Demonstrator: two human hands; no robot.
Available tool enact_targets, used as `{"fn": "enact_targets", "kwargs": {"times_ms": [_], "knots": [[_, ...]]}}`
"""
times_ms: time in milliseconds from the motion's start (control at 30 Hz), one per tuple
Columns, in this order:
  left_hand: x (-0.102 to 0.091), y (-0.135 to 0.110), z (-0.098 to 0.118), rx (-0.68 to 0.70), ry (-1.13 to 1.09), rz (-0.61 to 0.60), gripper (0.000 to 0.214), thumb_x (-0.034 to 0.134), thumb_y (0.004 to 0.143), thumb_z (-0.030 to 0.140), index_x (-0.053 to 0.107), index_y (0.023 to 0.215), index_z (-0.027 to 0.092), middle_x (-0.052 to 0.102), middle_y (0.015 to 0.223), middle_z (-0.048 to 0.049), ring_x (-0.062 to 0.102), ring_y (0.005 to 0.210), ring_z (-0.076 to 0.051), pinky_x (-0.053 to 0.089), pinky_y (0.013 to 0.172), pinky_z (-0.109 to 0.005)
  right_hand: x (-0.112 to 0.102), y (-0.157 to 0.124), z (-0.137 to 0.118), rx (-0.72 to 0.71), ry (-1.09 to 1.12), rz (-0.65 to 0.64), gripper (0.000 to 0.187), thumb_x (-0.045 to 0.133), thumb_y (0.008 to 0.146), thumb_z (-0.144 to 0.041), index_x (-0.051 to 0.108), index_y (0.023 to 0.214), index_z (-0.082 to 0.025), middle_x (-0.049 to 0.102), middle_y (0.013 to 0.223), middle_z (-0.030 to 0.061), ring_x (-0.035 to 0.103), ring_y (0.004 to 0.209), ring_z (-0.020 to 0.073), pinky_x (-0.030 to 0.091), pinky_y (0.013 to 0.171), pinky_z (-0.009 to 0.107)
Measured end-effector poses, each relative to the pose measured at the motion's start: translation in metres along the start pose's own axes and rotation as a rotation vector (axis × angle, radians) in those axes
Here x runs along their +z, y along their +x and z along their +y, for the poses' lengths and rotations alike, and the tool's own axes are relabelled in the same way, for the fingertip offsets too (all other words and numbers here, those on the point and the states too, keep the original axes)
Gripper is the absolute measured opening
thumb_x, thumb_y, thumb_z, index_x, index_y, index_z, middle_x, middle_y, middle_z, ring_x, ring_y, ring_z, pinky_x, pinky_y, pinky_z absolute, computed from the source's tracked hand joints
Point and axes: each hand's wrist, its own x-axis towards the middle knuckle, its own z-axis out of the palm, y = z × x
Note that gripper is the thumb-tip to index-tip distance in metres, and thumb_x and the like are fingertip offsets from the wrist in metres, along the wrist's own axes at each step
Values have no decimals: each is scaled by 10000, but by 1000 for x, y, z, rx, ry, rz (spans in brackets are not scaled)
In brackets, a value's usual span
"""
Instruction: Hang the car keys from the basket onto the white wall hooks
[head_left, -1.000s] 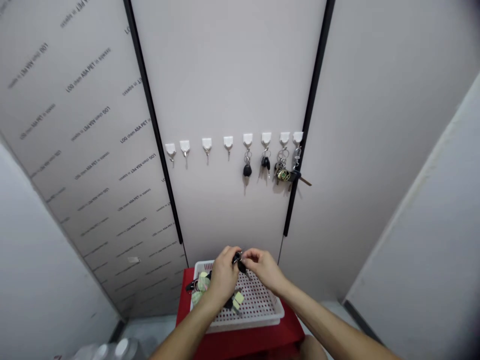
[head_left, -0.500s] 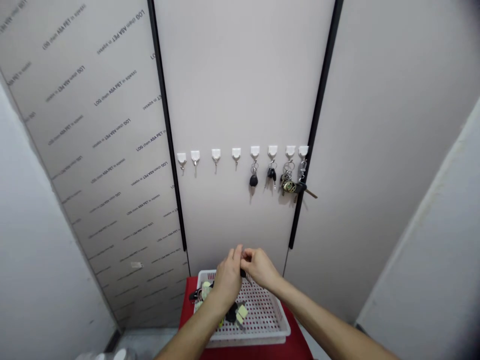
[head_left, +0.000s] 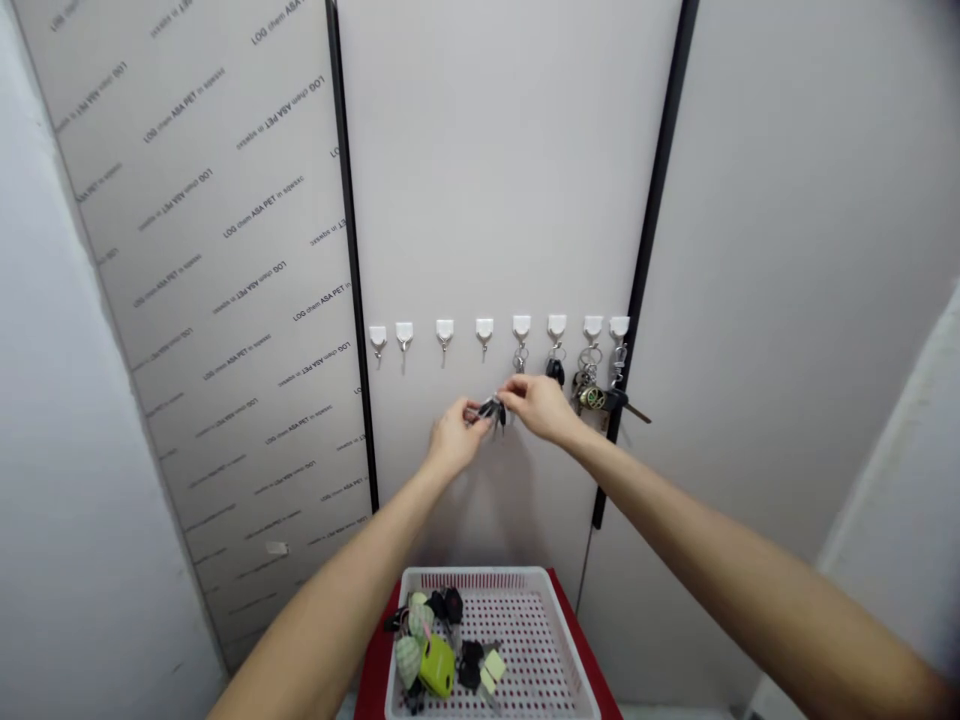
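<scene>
Near the lower frame edge, a white plastic basket with a perforated base rests on a red table, its near end cut off by the frame. Toward the basket's left wall lie a lime-green key fob, a quilted green charm, black key fobs and a pale yellow tag; their rings overlap and are hard to trace. High above the basket, the left hand pinches the ring end of a bunch of keys. The right hand has its fingertips on top of the bunch, though whether they grip it cannot be told. The bunch is likely light but loose, with hard blades and slick fobs swinging freely, so its ring offers the surest hold. Fingers hide part of it, and its key count is unclear. Beyond, on a pale wall panel, runs a row of white adhesive hooks. Toward its right end hang a black fob, a brass emblem key ring and a black-headed key.
</scene>
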Motion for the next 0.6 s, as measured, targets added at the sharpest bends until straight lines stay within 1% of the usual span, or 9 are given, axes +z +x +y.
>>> {"fn": "enact_targets", "kwargs": {"times_ms": [100, 233, 300, 400, 500, 600], "knots": [[-2, 23, 11, -6, -33, 38, 285, 443, 619, 251, 454, 896, 183, 506, 610, 23, 443, 528, -78, 330, 504, -187, -3, 30, -3, 26, -31, 99, 151, 440, 624, -227, 557, 611, -132, 565, 564, 14, 473, 514, 81, 330, 494, 171], [-4, 35, 21, 4, -27, 46, 370, 452, 606, 215, 401, 972, 186, 503, 608, 25, 449, 534, -85, 326, 495, -186, -1, 54, -7, 21, -77, 117, 153, 440, 630, -205, 577, 635, -138, 578, 577, 16, 484, 519, 83, 340, 501, 173], [-5, 38, 23, -9, -16, 38, 396, 450, 605, 208, 381, 994, 185, 509, 622, 20, 459, 553, -92, 333, 504, -192, 0, 60, -8, 34, -95, 144, 160, 434, 636, -194, 584, 650, -139, 586, 592, 21, 492, 535, 87, 349, 520, 177], [-7, 42, 19, -31, -5, 23, 415, 452, 605, 219, 371, 1011, 183, 520, 658, 9, 473, 594, -104, 348, 535, -205, 3, 65, -9, 59, -111, 177, 167, 431, 638, -168, 591, 676, -136, 597, 645, 34, 507, 579, 96, 361, 555, 181], [-8, 43, 13, -55, -2, 10, 424, 452, 606, 233, 370, 1019, 180, 530, 687, 1, 480, 624, -112, 358, 561, -215, 4, 67, -10, 52, -136, 160, 182, 424, 639, -146, 596, 698, -131, 600, 683, 44, 516, 629, 109, 368, 597, 192], [-6, 34, 6, -81, 2, 2, 425, 456, 605, 223, 376, 1020, 173, 536, 692, -2, 481, 627, -106, 362, 590, -220, 4, 62, -8, 52, -166, 123, 219, 394, 648, -128, 594, 739, -124, 597, 685, 47, 520, 649, 122, 373, 625, 215]]}}
